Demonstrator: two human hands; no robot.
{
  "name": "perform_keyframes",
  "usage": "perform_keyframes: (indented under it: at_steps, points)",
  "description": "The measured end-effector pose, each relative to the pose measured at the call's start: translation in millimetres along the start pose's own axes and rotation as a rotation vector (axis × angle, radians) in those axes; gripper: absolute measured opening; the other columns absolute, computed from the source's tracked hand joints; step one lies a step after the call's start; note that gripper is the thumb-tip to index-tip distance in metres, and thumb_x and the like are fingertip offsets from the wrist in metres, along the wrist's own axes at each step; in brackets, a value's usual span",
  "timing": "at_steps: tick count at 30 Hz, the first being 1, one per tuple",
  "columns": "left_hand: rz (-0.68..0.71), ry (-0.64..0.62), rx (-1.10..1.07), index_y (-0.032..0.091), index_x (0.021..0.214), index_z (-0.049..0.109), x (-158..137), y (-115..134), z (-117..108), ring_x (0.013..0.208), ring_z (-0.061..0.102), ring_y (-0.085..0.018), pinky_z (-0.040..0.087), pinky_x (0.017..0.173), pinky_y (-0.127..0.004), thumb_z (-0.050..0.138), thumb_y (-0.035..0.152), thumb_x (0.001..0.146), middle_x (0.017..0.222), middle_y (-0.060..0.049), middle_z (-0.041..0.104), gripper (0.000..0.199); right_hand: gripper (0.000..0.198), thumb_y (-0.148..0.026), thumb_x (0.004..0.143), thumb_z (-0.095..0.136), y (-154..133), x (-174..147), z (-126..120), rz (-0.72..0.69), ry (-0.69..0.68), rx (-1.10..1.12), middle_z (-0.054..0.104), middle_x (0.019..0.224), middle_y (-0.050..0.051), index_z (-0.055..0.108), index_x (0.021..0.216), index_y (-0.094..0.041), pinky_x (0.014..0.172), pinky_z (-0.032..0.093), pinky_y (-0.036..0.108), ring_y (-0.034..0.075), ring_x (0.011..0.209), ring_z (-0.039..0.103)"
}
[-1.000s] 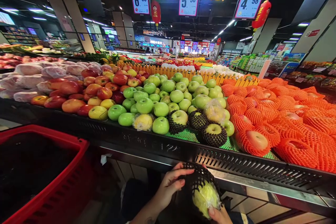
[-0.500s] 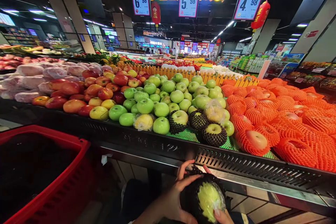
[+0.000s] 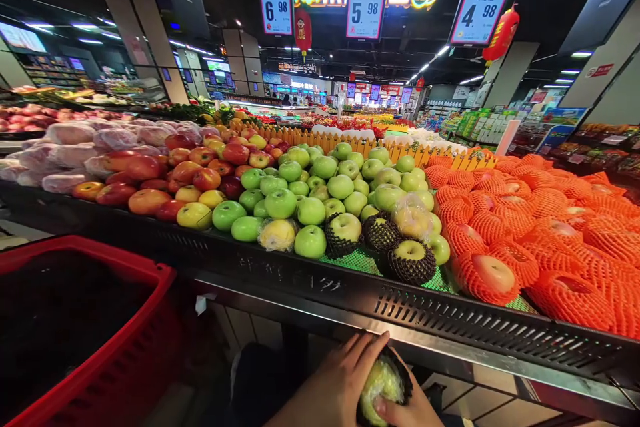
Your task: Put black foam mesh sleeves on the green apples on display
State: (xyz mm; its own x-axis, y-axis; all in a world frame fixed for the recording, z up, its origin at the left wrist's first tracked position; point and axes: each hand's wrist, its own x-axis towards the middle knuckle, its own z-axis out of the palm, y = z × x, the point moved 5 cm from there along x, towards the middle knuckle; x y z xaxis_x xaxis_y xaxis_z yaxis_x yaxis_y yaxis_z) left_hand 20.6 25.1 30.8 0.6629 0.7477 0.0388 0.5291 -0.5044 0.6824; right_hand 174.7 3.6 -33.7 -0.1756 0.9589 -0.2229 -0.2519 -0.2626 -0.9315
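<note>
Low in front of me, both hands hold a pale green apple (image 3: 379, 380) wrapped in clear film, with a black foam net (image 3: 401, 373) around part of it. My left hand (image 3: 340, 373) lies over its left and far side, fingers close together. From the right, my right hand (image 3: 413, 408) grips the apple, its thumb pressed on the film. The apple's underside is hidden. Beyond my hands, several apples in black nets (image 3: 412, 260) sit at the display's front beside loose green apples (image 3: 311, 241).
A black slotted display edge (image 3: 450, 317) runs just beyond my hands. At the left stands a red basket (image 3: 163, 273). Red apples (image 3: 149, 201) lie left of the green ones, and fruit in orange nets (image 3: 493, 275) lies to the right. Price signs (image 3: 367, 0) hang overhead.
My left hand's fingers have gone from spread to close together over the apple. The black net has drawn in around the apple, and less of it shows. The view has shifted slightly.
</note>
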Motion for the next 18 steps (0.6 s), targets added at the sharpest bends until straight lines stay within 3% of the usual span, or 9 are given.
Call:
perform_keyframes:
  at_steps: [5,8,10,13,16,18]
  points:
    - [0.068,0.068,0.152,0.037,0.149,0.047,7,-9,11,0.134,0.054,-0.04,0.053,0.108,-0.053,0.088,0.045,0.059,0.151,-0.009,0.053,0.099,0.104,-0.064,0.052,0.095,2,9,-6,-0.088,-0.084,-0.11,0.065,0.139,0.018,0.061,0.141,-0.023,0.113,0.045,0.055,0.042,0.134,0.057]
    - [0.184,0.247,0.173,0.031,0.143,0.051,7,-9,-16,0.126,0.059,-0.038,0.056,0.105,-0.05,0.092,0.058,0.05,0.145,-0.012,0.056,0.105,0.125,-0.076,0.052,0.089,-4,10,-7,-0.182,-0.169,-0.081,0.051,0.155,0.018,0.044,0.157,-0.027,0.115,0.041,0.054,0.043,0.143,0.048]
    - [0.27,0.446,0.191,0.028,0.137,0.051,4,-4,-61,0.12,0.063,-0.036,0.058,0.101,-0.047,0.095,0.057,0.044,0.14,-0.013,0.058,0.107,0.13,-0.08,0.055,0.085,-10,10,-10,-0.256,-0.231,-0.067,0.039,0.164,0.016,0.03,0.164,-0.034,0.114,0.041,0.052,0.041,0.144,0.048]
    - [0.335,0.902,0.274,0.027,0.133,0.047,0,6,-160,0.125,0.061,-0.034,0.055,0.106,-0.048,0.096,0.044,0.052,0.136,-0.012,0.059,0.096,0.117,-0.078,0.068,0.079,-12,9,-18,-0.304,-0.305,-0.066,0.032,0.169,0.013,0.022,0.164,-0.044,0.111,0.042,0.051,0.038,0.14,0.053]
    - [0.178,1.221,0.354,0.024,0.132,0.045,17,2,-261,0.125,0.061,-0.031,0.051,0.11,-0.048,0.091,0.034,0.062,0.132,-0.011,0.059,0.084,0.105,-0.078,0.072,0.075,-7,7,-29,-0.314,-0.234,-0.013,0.038,0.166,0.014,0.032,0.161,-0.044,0.107,0.045,0.048,0.037,0.133,0.059]
    - [0.013,1.26,0.389,0.022,0.136,0.043,41,-10,-313,0.131,0.057,-0.032,0.047,0.115,-0.048,0.091,0.035,0.064,0.138,-0.014,0.057,0.088,0.104,-0.083,0.068,0.074,-1,7,-33,-0.299,-0.171,0.023,0.044,0.162,0.014,0.041,0.158,-0.043,0.102,0.048,0.046,0.036,0.127,0.063]
